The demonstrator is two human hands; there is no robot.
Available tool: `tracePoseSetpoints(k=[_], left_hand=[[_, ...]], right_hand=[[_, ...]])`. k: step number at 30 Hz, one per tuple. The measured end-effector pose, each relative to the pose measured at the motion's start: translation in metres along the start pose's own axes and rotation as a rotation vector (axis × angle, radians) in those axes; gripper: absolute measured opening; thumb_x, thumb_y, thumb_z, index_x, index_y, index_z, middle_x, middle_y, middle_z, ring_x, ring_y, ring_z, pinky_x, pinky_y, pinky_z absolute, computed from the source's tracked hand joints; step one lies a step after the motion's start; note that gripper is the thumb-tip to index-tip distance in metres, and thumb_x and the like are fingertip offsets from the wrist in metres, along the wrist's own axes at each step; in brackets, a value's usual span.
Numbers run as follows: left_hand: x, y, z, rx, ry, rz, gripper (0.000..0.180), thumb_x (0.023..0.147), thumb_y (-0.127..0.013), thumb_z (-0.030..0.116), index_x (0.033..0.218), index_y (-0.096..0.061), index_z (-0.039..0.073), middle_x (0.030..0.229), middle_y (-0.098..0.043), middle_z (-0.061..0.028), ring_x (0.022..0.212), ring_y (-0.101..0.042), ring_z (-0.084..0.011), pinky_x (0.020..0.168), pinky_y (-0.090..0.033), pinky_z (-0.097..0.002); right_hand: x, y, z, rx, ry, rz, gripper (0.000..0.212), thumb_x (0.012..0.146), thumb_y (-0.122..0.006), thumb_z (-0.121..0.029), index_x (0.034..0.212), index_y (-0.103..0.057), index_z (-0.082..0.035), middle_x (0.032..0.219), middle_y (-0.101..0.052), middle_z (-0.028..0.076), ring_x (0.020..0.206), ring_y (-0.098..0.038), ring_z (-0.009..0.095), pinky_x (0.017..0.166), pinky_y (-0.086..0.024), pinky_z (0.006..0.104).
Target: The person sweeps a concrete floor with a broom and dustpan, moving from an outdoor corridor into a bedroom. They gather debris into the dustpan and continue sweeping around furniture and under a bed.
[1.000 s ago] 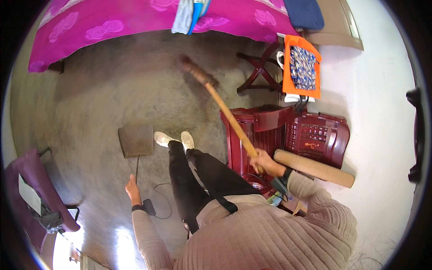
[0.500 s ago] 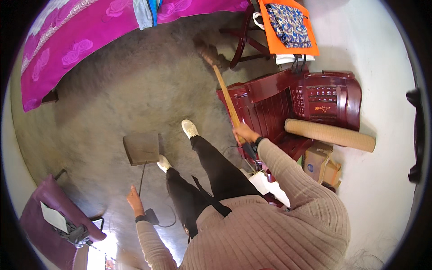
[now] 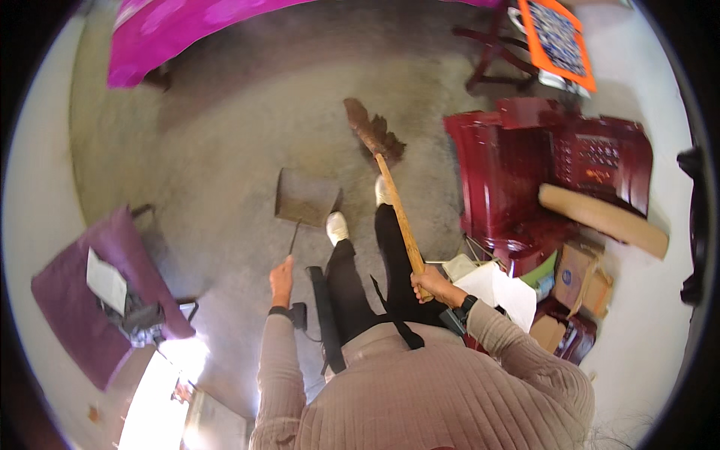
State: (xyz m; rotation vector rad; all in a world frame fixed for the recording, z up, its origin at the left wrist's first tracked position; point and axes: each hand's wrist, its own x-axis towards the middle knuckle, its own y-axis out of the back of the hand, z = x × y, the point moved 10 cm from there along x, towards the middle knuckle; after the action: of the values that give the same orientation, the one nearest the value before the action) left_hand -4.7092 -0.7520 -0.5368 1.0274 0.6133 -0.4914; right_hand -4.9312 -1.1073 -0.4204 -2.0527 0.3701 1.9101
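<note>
My right hand [image 3: 430, 283] is closed round the wooden handle of a broom [image 3: 398, 208]. Its dark brown bristle head [image 3: 377, 133] rests on the floor ahead of my feet. My left hand [image 3: 282, 279] grips the thin rod of a long-handled dustpan [image 3: 306, 201]. The grey pan lies on the floor just left of my white shoe [image 3: 337, 227], with its handle rising toward me. A gap of floor separates the broom head from the pan.
A dark red wooden chair [image 3: 502, 180] stands to the right, with a rolled mat [image 3: 604, 219] across it and a cardboard box [image 3: 581, 276] beside it. Far left hangs a magenta cloth [image 3: 161, 41]. A purple padded seat [image 3: 64, 315] is at the near left.
The broom has swung so its head lies nearer to my feet and my right hand has drawn back. My view has shifted left, and the dustpan appears further right and farther up.
</note>
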Motion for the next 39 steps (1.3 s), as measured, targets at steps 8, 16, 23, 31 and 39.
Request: tracePoseSetpoints(k=[8,16,23,31,39], left_hand=[[-0.060,-0.014,-0.086,-0.283,0.310,0.086,0.058,0.082,-0.051,0.054,0.075,-0.063,-0.002,0.071,-0.059,-0.0245,0.070,-0.060,-0.0370,0.066,-0.044,-0.0434],[-0.120,-0.017,-0.185,-0.433,0.492,0.249,0.059,0.083,-0.051,0.052,0.072,-0.061,-0.005,0.064,-0.053,-0.0266,0.059,-0.056,-0.0341,0.062,-0.043,-0.0426],[-0.159,-0.022,-0.248,-0.500,0.670,0.313,0.058,0.084,-0.050,0.050,0.073,-0.060,-0.006,0.069,-0.055,-0.0276,0.066,-0.059,-0.0360,0.064,-0.042,-0.0442],[-0.160,-0.028,-0.288,-0.528,0.562,0.376,0.059,0.085,-0.047,0.050,0.075,-0.061,-0.006,0.074,-0.057,-0.0274,0.072,-0.056,-0.0416,0.068,-0.041,-0.0449],[-0.154,-0.035,-0.325,-0.560,0.621,0.366,0.057,0.083,-0.049,0.051,0.080,-0.064,-0.004,0.081,-0.060,-0.0268,0.083,-0.058,-0.0417,0.075,-0.043,-0.0440]], right_hand=[[-0.005,-0.154,0.018,-0.132,-0.015,-0.351,0.005,0.076,-0.054,-0.004,0.079,-0.051,-0.003,0.054,-0.049,0.005,0.041,-0.050,0.015,0.035,-0.041,0.0305],[0.007,-0.191,-0.055,-0.486,-0.015,-0.464,0.029,0.072,-0.057,-0.007,0.099,-0.049,0.000,0.056,-0.051,0.006,0.037,-0.049,0.014,0.033,-0.040,0.0295],[0.065,-0.261,-0.187,-1.089,0.351,-0.132,0.013,0.068,-0.058,-0.006,0.063,-0.049,0.002,0.047,-0.053,0.009,0.038,-0.055,0.019,0.035,-0.041,0.0328],[0.101,-0.310,-0.122,-1.570,0.550,-0.010,0.031,0.069,-0.062,-0.015,0.086,-0.051,0.009,0.060,-0.061,0.019,0.047,-0.062,0.027,0.046,-0.050,0.0380],[0.013,-0.245,0.009,-1.428,-0.111,-0.366,0.023,0.074,-0.056,-0.003,0.092,-0.044,0.004,0.061,-0.057,0.014,0.051,-0.059,0.021,0.040,-0.046,0.0337]])
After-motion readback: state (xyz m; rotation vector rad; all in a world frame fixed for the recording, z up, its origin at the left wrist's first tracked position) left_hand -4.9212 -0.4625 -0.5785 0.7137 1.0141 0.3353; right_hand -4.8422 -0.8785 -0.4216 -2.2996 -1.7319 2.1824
